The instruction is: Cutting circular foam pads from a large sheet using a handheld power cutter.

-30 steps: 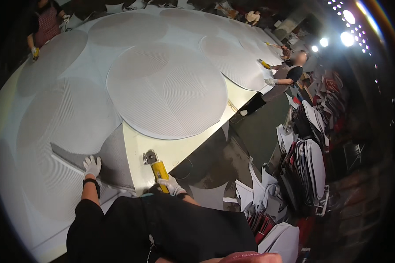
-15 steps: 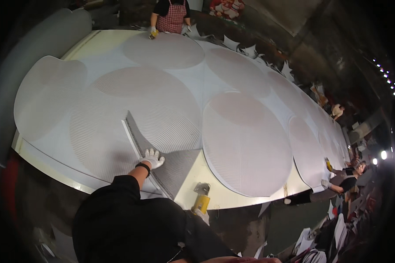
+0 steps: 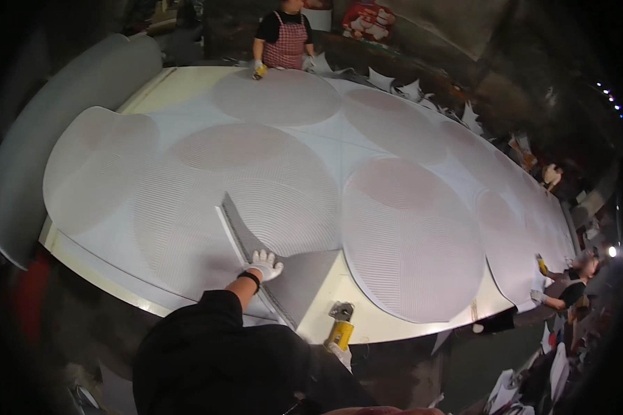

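My left hand [image 3: 264, 265], in a white glove, lies with its fingers spread on a dark grey flap [image 3: 253, 241]. The flap is part of a folded-back sheet with a pale cut edge, over the near side of the table [image 3: 104, 261]. My right hand [image 3: 340, 355], also gloved, is wrapped round the yellow body of a handheld power cutter [image 3: 340, 332]. The cutter's metal head rests at the cream table's bare near edge, right of the flap. Partly under the flap spreads a large pale sheet [image 3: 187, 200] with fine curved stripes.
Large round pale panels [image 3: 415, 242] cover much of the table. Across it stands a person in a checked apron [image 3: 284, 45] with another yellow tool. At the far right a person [image 3: 567, 287] also works with a yellow tool. Scraps [image 3: 408, 88] lie behind; a grey roll [image 3: 62, 138] stands left.
The whole scene has shifted right and slightly down in the picture. My left hand stays on the flap, and my right hand keeps the cutter at the table edge.
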Demonstrator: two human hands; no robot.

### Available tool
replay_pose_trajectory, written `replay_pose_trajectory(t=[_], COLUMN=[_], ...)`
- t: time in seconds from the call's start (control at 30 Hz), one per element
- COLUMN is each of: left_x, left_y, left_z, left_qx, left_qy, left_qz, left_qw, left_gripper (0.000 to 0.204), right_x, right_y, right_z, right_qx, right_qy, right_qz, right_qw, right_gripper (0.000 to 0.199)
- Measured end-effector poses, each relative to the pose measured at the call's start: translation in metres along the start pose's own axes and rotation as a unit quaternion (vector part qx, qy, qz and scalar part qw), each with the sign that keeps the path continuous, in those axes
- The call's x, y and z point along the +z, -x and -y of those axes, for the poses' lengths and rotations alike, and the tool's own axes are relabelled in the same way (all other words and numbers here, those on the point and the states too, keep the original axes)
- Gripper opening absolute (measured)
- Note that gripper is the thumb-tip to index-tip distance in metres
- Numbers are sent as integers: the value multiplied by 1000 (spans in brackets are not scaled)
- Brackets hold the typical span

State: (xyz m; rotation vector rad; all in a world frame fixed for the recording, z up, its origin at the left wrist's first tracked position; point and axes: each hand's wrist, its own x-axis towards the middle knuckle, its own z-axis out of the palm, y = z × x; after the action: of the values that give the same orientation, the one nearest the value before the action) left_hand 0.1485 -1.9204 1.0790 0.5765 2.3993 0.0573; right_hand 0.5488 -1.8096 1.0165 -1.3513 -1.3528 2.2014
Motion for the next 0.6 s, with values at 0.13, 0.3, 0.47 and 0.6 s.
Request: replay_pose_trajectory(t=[0.13, 0.3, 0.47, 0.6], left_x=[0, -11, -6, -1], left_y=[-6, 11, 2, -5], left_z=[1, -17, -8, -9], left_qx=[40, 15, -3, 0], left_qy=[12, 23, 1, 3], left_qz=[0, 15, 30, 33], left_qw=[999, 1000, 1000, 999], left_gripper=[75, 74, 74, 74], right_x=[24, 16, 25, 15], right_y=[5, 8, 14, 4], right_z=[18, 22, 30, 16], right_qx=[-70, -1, -14, -6], right_qy=[-120, -152, -137, -127], right_qz=[57, 37, 25, 21], right_qw=[989, 988, 990, 992], right_gripper=[28, 27, 29, 31])
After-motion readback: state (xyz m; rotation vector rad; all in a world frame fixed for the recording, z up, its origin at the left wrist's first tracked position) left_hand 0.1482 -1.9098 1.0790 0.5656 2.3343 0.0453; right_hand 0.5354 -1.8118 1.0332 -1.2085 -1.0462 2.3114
